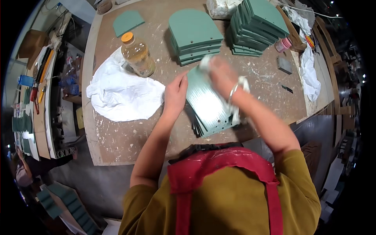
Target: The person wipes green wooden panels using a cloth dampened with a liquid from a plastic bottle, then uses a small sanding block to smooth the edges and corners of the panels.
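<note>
A stack of green panels [207, 102] lies in front of me, its top panel shiny with streaks. At its left edge is my left hand [176, 93], closed on the top panel's side with the thumb uppermost. Blurred by motion, my right hand [223, 76] is over the far part of that panel, closed round a white cloth [205, 62]. More white cloth hangs beside the right wrist, which wears a bangle [234, 93]. To the left, a bottle of yellowish liquid [139, 56] with an orange cap stands by a spread white cloth [121, 92].
Two taller stacks of rounded green panels [194, 29] [262, 23] stand at the back of the worktable [156, 135]. One loose panel [128, 22] lies far left. A grey block [284, 65], a pink jar [282, 45] and a small black object [287, 89] are at right.
</note>
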`<state>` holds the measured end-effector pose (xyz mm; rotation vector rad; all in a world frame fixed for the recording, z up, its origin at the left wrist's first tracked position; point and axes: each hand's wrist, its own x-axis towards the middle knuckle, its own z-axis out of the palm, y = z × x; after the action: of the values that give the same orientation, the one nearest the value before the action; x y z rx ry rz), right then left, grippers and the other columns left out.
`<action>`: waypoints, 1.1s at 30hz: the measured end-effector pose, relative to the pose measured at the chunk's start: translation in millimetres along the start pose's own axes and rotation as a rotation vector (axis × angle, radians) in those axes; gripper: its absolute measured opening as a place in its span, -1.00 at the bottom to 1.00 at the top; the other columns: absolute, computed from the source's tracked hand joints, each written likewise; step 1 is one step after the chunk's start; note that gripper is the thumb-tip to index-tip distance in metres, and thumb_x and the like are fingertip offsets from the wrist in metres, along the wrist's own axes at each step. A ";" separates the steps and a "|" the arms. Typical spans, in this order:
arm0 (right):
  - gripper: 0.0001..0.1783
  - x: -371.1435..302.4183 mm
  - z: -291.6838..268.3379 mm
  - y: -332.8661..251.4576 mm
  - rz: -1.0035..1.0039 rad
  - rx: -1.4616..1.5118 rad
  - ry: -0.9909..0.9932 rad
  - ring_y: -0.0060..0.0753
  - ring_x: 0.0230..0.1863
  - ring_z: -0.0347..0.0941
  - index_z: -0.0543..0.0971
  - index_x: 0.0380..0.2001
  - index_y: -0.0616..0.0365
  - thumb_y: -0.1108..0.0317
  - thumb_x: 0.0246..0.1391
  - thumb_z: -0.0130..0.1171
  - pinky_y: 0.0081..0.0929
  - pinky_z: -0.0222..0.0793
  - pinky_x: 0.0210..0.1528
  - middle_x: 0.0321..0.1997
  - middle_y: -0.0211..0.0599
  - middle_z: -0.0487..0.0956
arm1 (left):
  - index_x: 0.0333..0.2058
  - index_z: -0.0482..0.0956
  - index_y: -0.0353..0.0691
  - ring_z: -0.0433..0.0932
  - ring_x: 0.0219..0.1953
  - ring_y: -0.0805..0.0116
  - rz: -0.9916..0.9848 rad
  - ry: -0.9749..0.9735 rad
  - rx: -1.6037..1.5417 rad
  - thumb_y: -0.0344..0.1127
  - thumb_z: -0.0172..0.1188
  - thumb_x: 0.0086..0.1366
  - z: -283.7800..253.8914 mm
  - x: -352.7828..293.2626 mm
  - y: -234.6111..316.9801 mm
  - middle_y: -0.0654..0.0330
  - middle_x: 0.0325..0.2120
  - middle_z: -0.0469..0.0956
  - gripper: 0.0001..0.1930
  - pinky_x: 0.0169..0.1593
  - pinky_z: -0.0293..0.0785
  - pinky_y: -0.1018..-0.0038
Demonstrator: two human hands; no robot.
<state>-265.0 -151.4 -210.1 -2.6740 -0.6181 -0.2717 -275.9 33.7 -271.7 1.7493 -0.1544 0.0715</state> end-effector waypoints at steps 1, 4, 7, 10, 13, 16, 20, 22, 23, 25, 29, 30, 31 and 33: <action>-0.78 11.6 0.4 19.6 0.145 0.056 0.131 0.07 -0.16 0.44 0.50 -0.20 0.18 0.47 0.02 0.07 -0.11 0.39 -0.12 -0.18 0.00 0.50 | -0.04 0.54 -0.28 0.61 -0.21 0.03 -0.020 -0.029 0.015 -0.28 -0.01 0.38 1.4 1.0 2.9 -0.12 -0.25 0.60 -0.71 -0.13 0.46 0.38; -0.78 11.2 -4.7 -7.1 0.024 -0.074 -0.095 0.07 -0.08 0.44 0.52 -0.19 0.16 0.36 0.10 0.04 -0.17 0.39 -0.03 -0.13 0.10 0.50 | -0.04 0.53 -0.29 0.61 -0.23 0.02 0.020 0.060 0.104 -0.29 -0.01 0.39 -0.2 -1.8 5.5 -0.14 -0.26 0.59 -0.72 -0.14 0.46 0.38; -0.77 -21.7 7.9 -47.3 -0.208 -0.018 -0.230 0.01 -0.04 0.45 0.53 -0.20 0.11 0.39 0.06 -0.01 -0.15 0.37 0.01 -0.14 0.01 0.52 | -0.04 0.53 -0.28 0.61 -0.27 0.03 0.007 0.066 0.054 -0.27 0.00 0.39 0.0 -3.4 4.6 -0.14 -0.31 0.59 -0.71 -0.18 0.47 0.35; -0.80 2.9 -2.8 23.9 0.078 0.065 0.024 -0.02 -0.04 0.47 0.52 -0.19 0.20 0.44 0.15 -0.02 -0.22 0.36 0.04 -0.12 0.00 0.54 | -0.04 0.53 -0.28 0.61 -0.32 -0.01 -0.011 0.002 0.053 -0.25 0.01 0.39 -2.8 -1.8 1.5 -0.12 -0.38 0.60 -0.70 -0.22 0.47 0.32; -0.79 -6.5 -39.2 93.1 0.455 0.381 0.118 -0.20 -0.18 0.53 0.52 -0.13 0.26 0.45 0.19 0.02 -0.39 0.39 -0.06 -0.22 -0.11 0.61 | -0.01 0.52 -0.25 0.57 -0.28 -0.07 -0.044 -0.080 0.152 -0.21 0.04 0.37 -9.5 12.2 15.9 -0.11 -0.32 0.58 -0.68 -0.16 0.46 0.28; -0.78 -42.4 -66.0 45.4 0.207 0.507 0.109 -0.23 -0.12 0.52 0.52 -0.13 0.24 0.45 0.14 0.08 -0.36 0.39 -0.05 -0.17 -0.13 0.57 | 0.06 0.47 -0.19 0.51 -0.15 -0.10 0.103 -0.075 0.460 -0.15 0.09 0.33 -8.4 11.5 20.5 -0.08 -0.16 0.50 -0.61 -0.07 0.44 0.21; -0.78 -93.6 -43.0 -54.5 -0.297 0.153 -0.248 -0.03 -0.31 0.46 0.48 -0.36 0.16 0.50 -0.21 0.13 -0.22 0.44 -0.27 -0.28 -0.11 0.46 | 0.12 0.39 -0.16 0.40 0.05 -0.04 0.231 -0.167 0.608 -0.09 0.13 0.28 17.4 15.3 52.2 -0.03 0.04 0.36 -0.51 0.04 0.40 0.23; -0.83 -125.7 -25.7 -30.8 -0.242 0.133 -0.052 -0.06 -0.33 0.47 0.42 -0.47 0.17 0.48 -0.24 0.15 -0.21 0.43 -0.33 -0.34 -0.12 0.44 | 0.11 0.41 -0.11 0.41 0.03 -0.03 0.258 -0.259 0.711 -0.09 0.14 0.26 18.6 14.3 50.2 0.00 0.01 0.38 -0.52 0.03 0.41 0.21; -0.85 -131.0 -28.7 -19.2 -0.161 0.063 0.089 -0.03 -0.35 0.47 0.43 -0.49 0.20 0.49 -0.23 0.14 -0.23 0.42 -0.35 -0.36 -0.11 0.44 | 0.11 0.42 -0.08 0.42 0.02 -0.02 0.257 -0.262 0.719 -0.07 0.15 0.25 17.5 14.4 49.0 0.03 0.00 0.39 -0.52 0.02 0.42 0.21; -0.86 -133.1 -41.7 -16.1 0.031 0.006 -0.023 -0.03 -0.34 0.46 0.43 -0.47 0.20 0.49 -0.21 0.13 -0.22 0.42 -0.34 -0.37 -0.12 0.43 | 0.11 0.42 -0.09 0.42 0.02 -0.02 0.262 -0.251 0.722 -0.07 0.15 0.25 18.4 13.9 45.8 0.03 0.00 0.39 -0.52 0.02 0.42 0.21; -0.80 -116.3 -27.1 -61.2 -0.257 0.135 -0.185 -0.10 -0.23 0.49 0.45 -0.33 0.13 0.45 -0.14 0.10 -0.27 0.47 -0.24 -0.26 -0.17 0.47 | 0.10 0.43 -0.10 0.43 -0.01 -0.04 0.267 -0.241 0.686 -0.09 0.15 0.25 23.7 14.9 44.6 0.03 -0.02 0.40 -0.53 0.01 0.42 0.20; -0.74 -114.7 -28.4 -63.9 -0.199 0.150 -0.281 -0.08 -0.18 0.51 0.48 -0.30 0.13 0.47 -0.17 0.13 -0.24 0.48 -0.16 -0.22 -0.15 0.50 | 0.10 0.43 -0.10 0.43 -0.01 -0.04 0.267 -0.235 0.688 -0.09 0.15 0.25 21.7 15.6 45.3 0.03 -0.02 0.40 -0.53 0.01 0.42 0.20; -0.73 -122.2 -20.1 -52.2 -0.203 0.086 -0.107 -0.08 -0.19 0.51 0.49 -0.31 0.13 0.49 -0.20 0.14 -0.24 0.48 -0.18 -0.25 -0.15 0.50 | 0.10 0.43 -0.11 0.43 -0.01 -0.04 0.282 -0.234 0.685 -0.09 0.15 0.25 18.8 15.5 44.1 0.02 -0.03 0.41 -0.53 0.01 0.42 0.20; -0.75 -130.5 -27.2 -18.2 -0.112 -0.067 0.092 -0.06 -0.24 0.50 0.48 -0.38 0.16 0.54 -0.26 0.18 -0.22 0.46 -0.23 -0.30 -0.15 0.51 | 0.10 0.43 -0.12 0.43 -0.01 -0.05 0.282 -0.226 0.692 -0.09 0.15 0.25 13.6 14.1 41.5 0.01 -0.03 0.41 -0.53 0.01 0.41 0.20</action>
<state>-391.5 -197.2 -214.6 -2.6769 -0.7429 -0.4514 -268.5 12.1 -231.9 2.4131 -0.5990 0.1445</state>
